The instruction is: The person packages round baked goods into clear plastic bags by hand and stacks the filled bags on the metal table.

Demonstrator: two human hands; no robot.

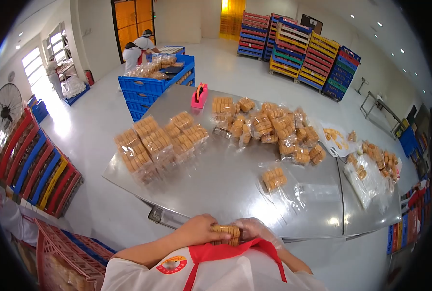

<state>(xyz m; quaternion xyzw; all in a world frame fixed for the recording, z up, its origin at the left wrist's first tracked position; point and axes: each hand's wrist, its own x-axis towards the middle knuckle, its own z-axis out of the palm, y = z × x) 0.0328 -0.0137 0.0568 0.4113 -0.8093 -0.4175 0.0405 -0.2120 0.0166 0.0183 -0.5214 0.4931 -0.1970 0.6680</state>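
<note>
Close to my body, at the front edge of the steel table, I hold a pack of round brown biscuits [227, 232]. My left hand [201, 230] is bare, with its fingers closed around the pack's left side. At the pack's right end is my right hand [258, 230], in a clear plastic glove, its fingers curled against it and partly hidden. Just beyond my hands lies a clear bag of biscuits [274, 179] with its loose film spread toward me. Packed biscuit bags [148, 138] stand in rows at the left, and a pile of biscuit bags [274, 123] lies at the back.
A pink tape dispenser [199, 96] sits at the steel table's [216, 179] far edge. At the right are a white tray of loose biscuits [336, 138] and clear plastic bags [368, 182]. Blue crates [157, 85] stand beyond, red crates [63, 247] at left. Co-workers [136, 51] are farther off.
</note>
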